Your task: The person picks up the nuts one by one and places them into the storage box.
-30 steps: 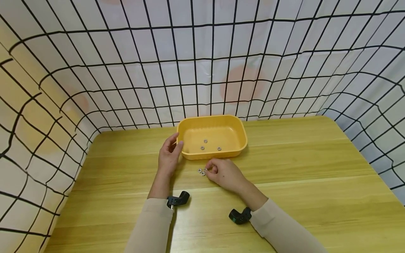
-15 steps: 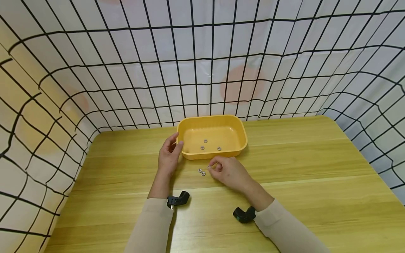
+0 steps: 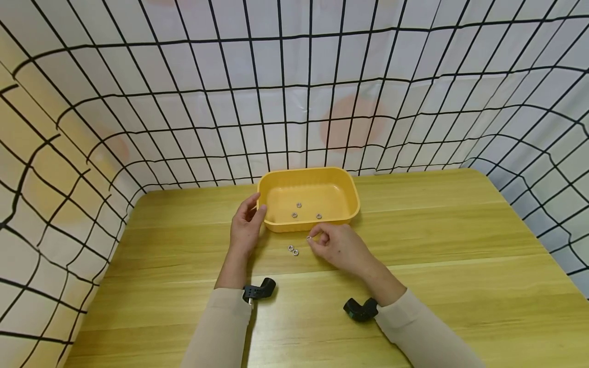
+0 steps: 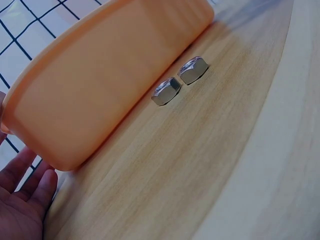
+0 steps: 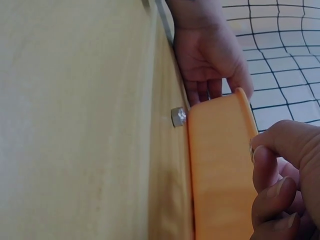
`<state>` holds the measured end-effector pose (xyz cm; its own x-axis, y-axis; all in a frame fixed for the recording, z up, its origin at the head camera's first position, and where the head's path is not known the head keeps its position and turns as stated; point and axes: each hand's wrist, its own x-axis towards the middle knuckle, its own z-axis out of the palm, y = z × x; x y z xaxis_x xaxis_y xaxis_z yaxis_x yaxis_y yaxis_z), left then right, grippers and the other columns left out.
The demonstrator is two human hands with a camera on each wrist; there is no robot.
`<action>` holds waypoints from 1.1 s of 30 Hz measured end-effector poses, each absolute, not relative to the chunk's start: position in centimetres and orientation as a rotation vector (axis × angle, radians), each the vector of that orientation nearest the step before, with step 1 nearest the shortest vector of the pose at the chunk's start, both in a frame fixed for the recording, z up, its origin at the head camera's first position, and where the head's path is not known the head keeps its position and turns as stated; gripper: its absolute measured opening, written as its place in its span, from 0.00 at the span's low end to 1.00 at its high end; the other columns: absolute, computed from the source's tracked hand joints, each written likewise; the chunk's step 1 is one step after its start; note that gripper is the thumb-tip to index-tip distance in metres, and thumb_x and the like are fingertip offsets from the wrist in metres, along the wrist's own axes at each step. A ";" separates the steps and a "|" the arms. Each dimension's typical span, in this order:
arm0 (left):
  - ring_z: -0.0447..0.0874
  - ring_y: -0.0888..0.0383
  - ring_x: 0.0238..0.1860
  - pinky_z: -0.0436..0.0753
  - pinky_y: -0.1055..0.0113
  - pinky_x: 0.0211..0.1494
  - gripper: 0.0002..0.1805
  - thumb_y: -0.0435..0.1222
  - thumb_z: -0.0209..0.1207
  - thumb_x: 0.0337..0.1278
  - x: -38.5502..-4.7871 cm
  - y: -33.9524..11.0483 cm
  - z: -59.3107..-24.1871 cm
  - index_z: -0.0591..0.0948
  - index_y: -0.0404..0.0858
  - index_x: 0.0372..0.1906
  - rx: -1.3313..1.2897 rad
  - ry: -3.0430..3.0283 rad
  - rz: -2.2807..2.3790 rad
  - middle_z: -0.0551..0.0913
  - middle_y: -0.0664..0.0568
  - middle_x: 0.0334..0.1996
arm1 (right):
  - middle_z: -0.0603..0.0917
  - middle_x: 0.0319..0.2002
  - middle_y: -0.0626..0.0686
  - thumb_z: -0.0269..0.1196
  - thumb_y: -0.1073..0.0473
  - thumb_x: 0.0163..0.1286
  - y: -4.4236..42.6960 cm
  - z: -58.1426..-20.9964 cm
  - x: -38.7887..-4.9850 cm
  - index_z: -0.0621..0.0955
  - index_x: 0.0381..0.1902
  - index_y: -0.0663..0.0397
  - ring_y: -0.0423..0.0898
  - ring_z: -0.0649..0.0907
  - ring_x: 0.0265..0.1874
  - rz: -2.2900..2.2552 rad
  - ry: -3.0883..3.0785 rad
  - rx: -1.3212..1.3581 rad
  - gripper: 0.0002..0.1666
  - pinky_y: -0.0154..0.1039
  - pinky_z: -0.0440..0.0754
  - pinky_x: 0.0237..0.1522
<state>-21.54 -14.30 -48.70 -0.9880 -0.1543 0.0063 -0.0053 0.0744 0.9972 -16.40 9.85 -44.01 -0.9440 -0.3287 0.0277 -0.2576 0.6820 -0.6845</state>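
Observation:
A shiny hex nut (image 3: 309, 238) is pinched between the thumb and index finger of my right hand (image 3: 342, 247), just in front of the yellow tray (image 3: 301, 226). In the right wrist view the nut shows only as a thin edge at the fingertips, near the tray's rim. My left hand (image 3: 245, 230) rests with loosely extended fingers against the tray's left end. Two nuts (image 4: 166, 91) lie side by side on the table before the tray. Inside it are three more nuts (image 3: 299, 205), spaced apart on the floor.
The light wooden table (image 3: 437, 245) extends to both sides of the tray. A black wire grid (image 3: 308, 122) with white sheeting behind it stands along the back and sides. A black wrist camera (image 3: 361, 309) is strapped to each wrist.
My right hand has lifted one nut away from the group on the table and moved right and toward the tray's front wall. The left hand and tray have stayed put.

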 end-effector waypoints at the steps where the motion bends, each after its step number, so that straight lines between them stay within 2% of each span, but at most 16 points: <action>1: 0.73 0.45 0.70 0.73 0.49 0.74 0.24 0.42 0.60 0.72 -21.5 -14.3 -48.7 0.76 0.47 0.70 0.165 -2.219 -2.059 0.73 0.44 0.71 | 0.77 0.19 0.41 0.68 0.54 0.70 9.9 -43.9 -16.4 0.85 0.38 0.46 0.38 0.71 0.16 -1.110 2.796 -0.490 0.04 0.31 0.69 0.23; 15: 0.73 0.45 0.69 0.73 0.50 0.73 0.24 0.41 0.60 0.72 -21.6 -14.4 -48.7 0.76 0.46 0.70 0.152 -2.208 -2.056 0.74 0.44 0.70 | 0.80 0.23 0.44 0.68 0.52 0.71 10.6 -42.9 -17.0 0.85 0.42 0.46 0.40 0.73 0.18 -1.092 2.800 -0.410 0.07 0.32 0.70 0.21; 33: 0.73 0.44 0.69 0.73 0.48 0.73 0.24 0.41 0.60 0.72 -21.5 -14.2 -48.6 0.76 0.46 0.70 0.144 -2.211 -2.045 0.74 0.42 0.70 | 0.79 0.22 0.44 0.67 0.51 0.71 11.2 -42.0 -18.3 0.84 0.43 0.47 0.41 0.72 0.16 -1.068 2.842 -0.417 0.08 0.32 0.69 0.20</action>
<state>-21.50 -14.24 -48.63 -0.9875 -0.1554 0.0280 0.0159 0.0788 0.9968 -18.25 11.21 -41.95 -0.9600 -0.2790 0.0232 -0.2253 0.7206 -0.6557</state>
